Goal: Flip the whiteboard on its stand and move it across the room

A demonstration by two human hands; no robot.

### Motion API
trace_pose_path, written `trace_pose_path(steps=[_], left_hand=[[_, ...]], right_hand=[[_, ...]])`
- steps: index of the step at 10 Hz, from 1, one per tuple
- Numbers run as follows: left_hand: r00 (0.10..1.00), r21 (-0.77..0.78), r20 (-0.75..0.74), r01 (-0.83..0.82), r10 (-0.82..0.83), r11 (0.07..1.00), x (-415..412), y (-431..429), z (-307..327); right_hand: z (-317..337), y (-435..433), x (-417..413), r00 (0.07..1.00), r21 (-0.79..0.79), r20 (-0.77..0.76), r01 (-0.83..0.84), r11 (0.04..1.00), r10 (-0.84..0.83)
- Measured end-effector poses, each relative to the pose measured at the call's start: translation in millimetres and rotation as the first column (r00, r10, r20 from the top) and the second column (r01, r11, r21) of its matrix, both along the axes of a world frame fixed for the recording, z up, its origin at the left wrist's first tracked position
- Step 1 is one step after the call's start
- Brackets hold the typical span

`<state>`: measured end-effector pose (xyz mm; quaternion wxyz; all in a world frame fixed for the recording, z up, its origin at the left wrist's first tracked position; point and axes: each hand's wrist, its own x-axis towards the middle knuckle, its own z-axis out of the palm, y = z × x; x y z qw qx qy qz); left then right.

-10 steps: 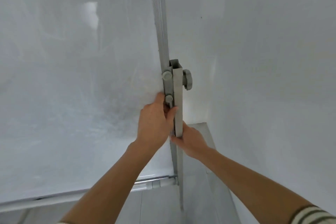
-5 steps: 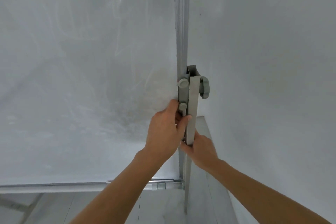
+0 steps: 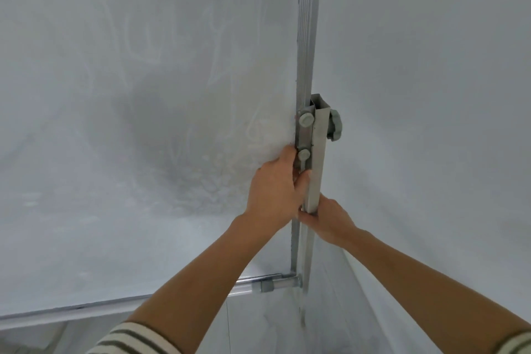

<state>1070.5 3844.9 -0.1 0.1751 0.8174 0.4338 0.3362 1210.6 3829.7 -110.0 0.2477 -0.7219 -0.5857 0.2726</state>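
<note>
The whiteboard fills the left of the head view, its smudged surface upright and its ribbed metal edge running up the middle. A grey stand post sits against that edge, with a round knob on its right side and two small bolts on its face. My left hand is closed around the board's edge and the latch just below the lower bolt. My right hand grips the post from the right, slightly lower.
A white wall stands close on the right, leaving a narrow gap beside the stand. A chrome crossbar joins the post under the board. Pale floor tiles show below.
The board's edge and post have shifted rightward in view and the edge now stands more upright. Both hands keep the same hold on the edge and post.
</note>
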Motion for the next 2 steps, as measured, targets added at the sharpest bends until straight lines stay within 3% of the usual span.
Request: trace_pose_path(steps=[2], left_hand=[[0.998, -0.160, 0.000, -0.056, 0.057, 0.986, -46, -22, -1]], right_hand=[[26, -26, 20, 0.975, -0.173, 0.146, -0.143, 0.975, 0.169]])
